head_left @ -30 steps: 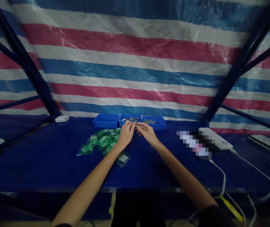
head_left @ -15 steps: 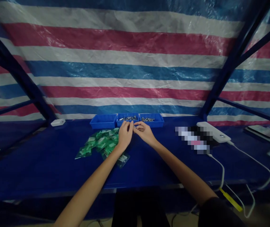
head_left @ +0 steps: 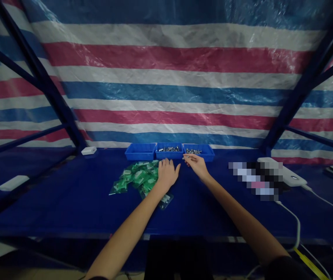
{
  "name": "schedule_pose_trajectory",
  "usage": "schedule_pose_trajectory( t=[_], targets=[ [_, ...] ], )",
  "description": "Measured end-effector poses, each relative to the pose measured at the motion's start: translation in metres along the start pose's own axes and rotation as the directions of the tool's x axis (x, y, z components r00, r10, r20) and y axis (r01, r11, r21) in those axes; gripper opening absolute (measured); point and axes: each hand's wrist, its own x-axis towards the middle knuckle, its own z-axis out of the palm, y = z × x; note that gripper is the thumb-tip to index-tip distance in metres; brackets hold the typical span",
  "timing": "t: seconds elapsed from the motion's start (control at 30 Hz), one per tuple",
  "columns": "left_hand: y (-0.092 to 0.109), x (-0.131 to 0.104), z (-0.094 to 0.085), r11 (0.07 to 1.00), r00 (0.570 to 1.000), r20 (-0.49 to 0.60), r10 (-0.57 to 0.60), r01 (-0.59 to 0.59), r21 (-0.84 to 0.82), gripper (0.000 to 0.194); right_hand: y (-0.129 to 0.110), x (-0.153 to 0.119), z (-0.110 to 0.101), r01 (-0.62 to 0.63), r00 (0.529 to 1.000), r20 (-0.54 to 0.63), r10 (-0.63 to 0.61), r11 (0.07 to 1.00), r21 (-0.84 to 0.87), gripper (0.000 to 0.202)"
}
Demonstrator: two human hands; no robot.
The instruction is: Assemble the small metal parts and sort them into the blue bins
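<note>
My left hand [head_left: 168, 173] is open, fingers spread and palm down, at the right edge of a pile of small plastic bags [head_left: 140, 175] with green and white contents. My right hand [head_left: 198, 165] is closed in a pinch on a small metal part [head_left: 185, 157], too small to tell its kind. It sits just in front of the right blue bin [head_left: 208, 154], which holds loose metal pieces. Similar shiny pieces lie in the middle blue bin [head_left: 169, 154], behind my left hand. A third blue bin [head_left: 140, 154] stands to their left.
On the right of the blue table [head_left: 81, 202] lie a white power bank [head_left: 283, 172] with a cable and a pixelated object [head_left: 255, 181]. White boxes [head_left: 88, 150] lie at the left. Blue frame posts and a striped sheet [head_left: 166, 93] stand behind.
My hands, together before, have moved apart. The left has opened and lowered towards the bags; the right has gone to the right bin with the small part pinched. The view has shifted left.
</note>
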Motion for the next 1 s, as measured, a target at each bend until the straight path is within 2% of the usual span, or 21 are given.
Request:
schedule_pose_trajectory(
  t=[0.17, 0.33, 0.43, 0.53, 0.63, 0.7, 0.83, 0.9, 1.0],
  targets=[
    [-0.005, -0.001, -0.002, 0.991, 0.982, 0.163, 0.093, -0.107, 0.083, 0.038, 0.010, 0.004, -0.002, 0.005, 1.000, 0.004, -0.005, 0.998, -0.059, 0.036],
    [0.004, -0.002, -0.009, 0.967, 0.956, 0.166, 0.241, -0.252, 0.044, 0.026, 0.016, 0.008, -0.003, 0.012, 1.000, 0.005, -0.012, 0.998, -0.066, 0.038],
    [0.007, -0.004, -0.007, 0.959, 0.950, 0.156, 0.269, -0.280, 0.052, 0.025, 0.016, 0.013, -0.003, 0.019, 1.000, -0.007, -0.020, 0.995, -0.096, 0.037],
    [0.007, -0.005, -0.003, 0.965, 0.955, 0.167, 0.244, -0.257, 0.058, 0.020, 0.013, 0.019, -0.001, 0.072, 0.996, 0.053, -0.070, 0.996, -0.051, 0.041],
    [0.006, -0.005, -0.002, 0.981, 0.967, 0.177, 0.183, -0.190, 0.023, 0.019, 0.012, 0.024, 0.003, 0.165, 0.976, 0.130, -0.174, 0.983, 0.078, 0.058],
    [0.005, -0.003, -0.003, 0.989, 0.972, 0.186, 0.145, -0.143, -0.021, 0.019, 0.014, 0.024, 0.005, 0.192, 0.965, 0.165, -0.201, 0.979, 0.070, 0.057],
    [0.001, 0.002, -0.008, 0.987, 0.984, 0.167, 0.067, -0.041, -0.156, 0.015, 0.019, 0.018, 0.006, 0.202, 0.966, 0.190, -0.174, 0.969, -0.142, 0.030],
    [-0.003, 0.006, -0.009, 0.965, 0.992, 0.118, 0.040, -0.008, -0.264, 0.013, 0.020, 0.013, 0.006, 0.178, 0.972, 0.187, -0.142, 0.965, -0.194, 0.030],
    [-0.013, 0.014, -0.009, 0.893, 1.000, 0.027, 0.006, 0.007, -0.449, 0.013, 0.017, 0.008, 0.007, 0.082, 0.983, 0.176, -0.051, 0.981, -0.175, 0.034]
  ],
)
